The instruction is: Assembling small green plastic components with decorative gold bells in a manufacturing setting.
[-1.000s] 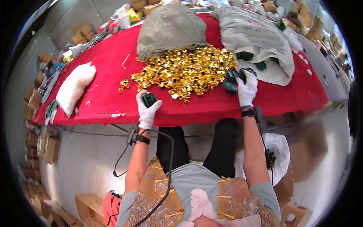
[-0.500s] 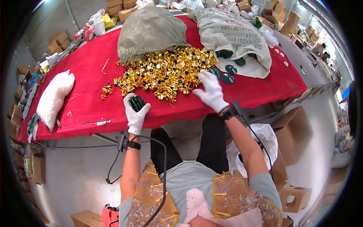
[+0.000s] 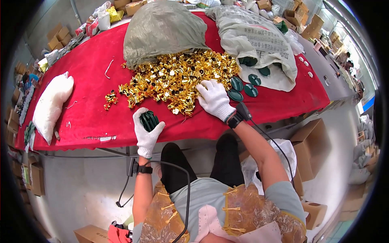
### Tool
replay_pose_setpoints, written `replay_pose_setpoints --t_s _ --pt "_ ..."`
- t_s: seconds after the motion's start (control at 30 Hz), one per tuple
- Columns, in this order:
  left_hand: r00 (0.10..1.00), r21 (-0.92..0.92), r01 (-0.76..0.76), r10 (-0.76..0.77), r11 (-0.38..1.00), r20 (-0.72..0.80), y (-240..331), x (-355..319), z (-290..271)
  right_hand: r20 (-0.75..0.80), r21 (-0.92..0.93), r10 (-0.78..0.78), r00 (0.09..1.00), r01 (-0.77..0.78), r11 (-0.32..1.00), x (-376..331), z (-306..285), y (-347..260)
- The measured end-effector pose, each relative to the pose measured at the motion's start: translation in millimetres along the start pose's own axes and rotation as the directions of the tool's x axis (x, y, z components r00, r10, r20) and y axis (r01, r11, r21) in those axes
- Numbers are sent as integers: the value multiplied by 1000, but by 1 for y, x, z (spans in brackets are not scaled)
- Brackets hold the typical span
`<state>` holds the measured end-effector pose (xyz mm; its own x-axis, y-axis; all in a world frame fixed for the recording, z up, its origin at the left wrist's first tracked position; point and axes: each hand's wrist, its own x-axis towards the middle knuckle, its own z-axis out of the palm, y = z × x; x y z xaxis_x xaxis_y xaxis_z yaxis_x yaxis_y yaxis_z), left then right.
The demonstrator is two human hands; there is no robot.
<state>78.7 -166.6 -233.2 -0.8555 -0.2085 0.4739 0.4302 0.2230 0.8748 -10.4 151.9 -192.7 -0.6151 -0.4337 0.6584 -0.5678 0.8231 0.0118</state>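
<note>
My left hand [image 3: 148, 137], in a white knit glove, is closed around a stack of dark green discs [image 3: 149, 120] just above the table's near edge. My right hand [image 3: 214, 98], gloved the same way, rests at the near right edge of a heap of shiny gold pieces [image 3: 174, 77]. Its fingers curl down against the heap, and what lies under the fingertips is hidden. Several loose glossy green discs [image 3: 235, 95] lie just to the right of that hand. More of them show at the mouth of a white woven sack [image 3: 259, 40].
Behind the heap a greyish plastic bag [image 3: 164, 30] lies with its mouth toward me. A red cloth [image 3: 89, 81] covers the table. At left sits a stuffed white bag [image 3: 52, 105]. Cardboard boxes [image 3: 312, 150] stand at lower right. Cables run from both wrists.
My right hand has moved left, from beside the green discs onto the gold heap, and its fingers have curled in. The left hand still holds its stack. The view has shifted slightly.
</note>
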Motion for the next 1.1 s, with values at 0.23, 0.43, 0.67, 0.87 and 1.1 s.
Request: replay_pose_setpoints --t_s 0.23,0.43,0.67,0.87,1.1 --pt "991 -59 116 -112 991 69 -4 -3 -5 31 225 29 999 -35 974 16 -9 32" --pt "950 -195 312 -309 930 46 4 6 -4 196 552 154 968 -239 798 61 -8 87" --pt "904 -82 426 -422 901 65 24 25 -7 726 638 553 409 -701 -318 120 -34 119" --pt "659 -563 612 -752 555 -24 70 46 -16 895 441 277 350 -605 -663 152 -26 28" --pt "737 -956 290 -629 -35 246 173 -26 -149 809 -224 -572 136 -828 -513 199 -16 -213"
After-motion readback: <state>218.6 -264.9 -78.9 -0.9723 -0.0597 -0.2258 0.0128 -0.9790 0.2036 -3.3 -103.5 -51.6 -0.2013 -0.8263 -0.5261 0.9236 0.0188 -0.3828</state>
